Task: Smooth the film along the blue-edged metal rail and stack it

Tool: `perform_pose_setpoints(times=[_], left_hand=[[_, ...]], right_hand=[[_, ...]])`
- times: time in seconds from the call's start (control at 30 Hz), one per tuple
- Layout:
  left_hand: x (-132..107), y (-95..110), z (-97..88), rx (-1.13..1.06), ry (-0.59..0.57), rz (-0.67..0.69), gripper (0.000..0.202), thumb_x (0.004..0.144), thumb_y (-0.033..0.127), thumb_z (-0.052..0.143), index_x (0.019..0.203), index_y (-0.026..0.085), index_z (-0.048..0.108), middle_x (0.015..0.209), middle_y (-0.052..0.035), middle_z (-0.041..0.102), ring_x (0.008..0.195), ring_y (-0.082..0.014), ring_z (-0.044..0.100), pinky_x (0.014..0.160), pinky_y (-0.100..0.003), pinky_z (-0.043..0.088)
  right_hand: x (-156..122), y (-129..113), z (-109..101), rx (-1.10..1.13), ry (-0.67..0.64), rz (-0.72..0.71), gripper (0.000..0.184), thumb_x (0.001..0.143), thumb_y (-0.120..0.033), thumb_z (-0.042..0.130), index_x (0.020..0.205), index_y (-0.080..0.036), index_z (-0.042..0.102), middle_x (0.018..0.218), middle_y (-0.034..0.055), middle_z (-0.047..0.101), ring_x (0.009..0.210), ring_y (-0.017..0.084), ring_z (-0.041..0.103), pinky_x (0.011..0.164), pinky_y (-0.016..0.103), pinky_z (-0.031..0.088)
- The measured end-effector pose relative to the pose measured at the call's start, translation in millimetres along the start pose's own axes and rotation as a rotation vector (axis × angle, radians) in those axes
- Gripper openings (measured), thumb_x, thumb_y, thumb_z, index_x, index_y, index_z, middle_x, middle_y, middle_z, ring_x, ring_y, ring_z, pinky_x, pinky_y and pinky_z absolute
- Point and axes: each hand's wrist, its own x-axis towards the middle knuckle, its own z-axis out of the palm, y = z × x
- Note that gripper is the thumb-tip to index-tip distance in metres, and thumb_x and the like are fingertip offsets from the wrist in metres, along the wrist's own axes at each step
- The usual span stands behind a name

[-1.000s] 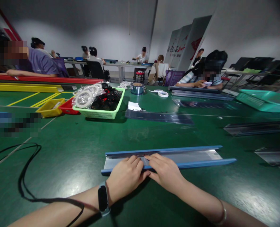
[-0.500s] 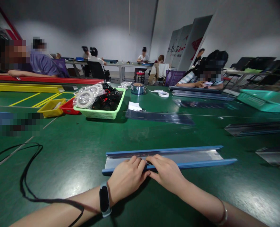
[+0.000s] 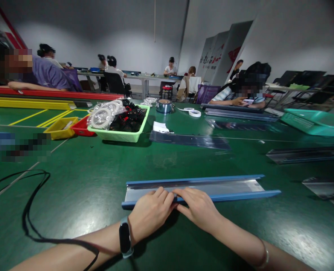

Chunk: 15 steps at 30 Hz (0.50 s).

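A long blue-edged channel profile (image 3: 229,186) with a pale inner face lies on the green table in front of me. My left hand (image 3: 154,207) is closed over its near blue edge, fingers reaching into the channel. Right beside it, my right hand (image 3: 197,207) pinches the same edge, its fingertips almost touching those of the left. A small dark bit shows between the fingertips, too hidden to name. The profile's right end extends past my right hand, and its left end shows past my left.
A green basket (image 3: 121,136) holds black parts and bagged white rings. Beside it are a red bin (image 3: 83,127), a yellow bin (image 3: 61,128) and a tape roll (image 3: 164,106). A black cable (image 3: 28,205) loops at left. More profiles (image 3: 308,155) lie right; co-workers sit beyond.
Both hands stay on the near edge of the profile with only a tiny shift of the fingers. The view has moved very slightly.
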Motion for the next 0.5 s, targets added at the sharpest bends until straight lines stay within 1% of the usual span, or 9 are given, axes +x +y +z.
perform_pose_setpoints(times=[0.13, 0.3, 0.5], left_hand=[[0.1, -0.3, 3.0, -0.006, 0.014, 0.007, 0.016, 0.095, 0.028, 0.036, 0.096, 0.016, 0.047, 0.080, -0.0034, 0.056, 0.076, -0.0203, 0.055, 0.060, -0.033, 0.048], [0.5, -0.7, 3.8, 0.000, 0.013, 0.005, 0.016, 0.095, 0.028, 0.036, 0.092, 0.016, 0.047, 0.078, -0.0033, 0.055, 0.073, -0.0200, 0.054, 0.058, -0.032, 0.046], [-0.7, -0.9, 0.4, -0.042, 0.029, 0.018, 0.014, 0.094, 0.026, 0.038, 0.092, 0.016, 0.047, 0.081, -0.0036, 0.056, 0.076, -0.0194, 0.055, 0.061, -0.031, 0.047]], right_hand=[[0.6, 0.0, -0.7, -0.003, -0.001, -0.014, 0.026, 0.083, -0.024, 0.059, 0.108, -0.017, 0.054, 0.089, 0.0071, 0.065, 0.084, 0.021, 0.061, 0.076, 0.034, 0.049], [-0.3, 0.6, 0.6, -0.012, 0.036, -0.036, 0.030, 0.084, -0.023, 0.058, 0.113, -0.017, 0.052, 0.091, 0.0068, 0.065, 0.084, 0.021, 0.062, 0.075, 0.034, 0.049], [-1.2, 0.6, 1.1, -0.024, 0.037, -0.021, 0.035, 0.080, -0.021, 0.063, 0.113, -0.019, 0.051, 0.093, 0.0051, 0.066, 0.083, 0.021, 0.063, 0.075, 0.035, 0.049]])
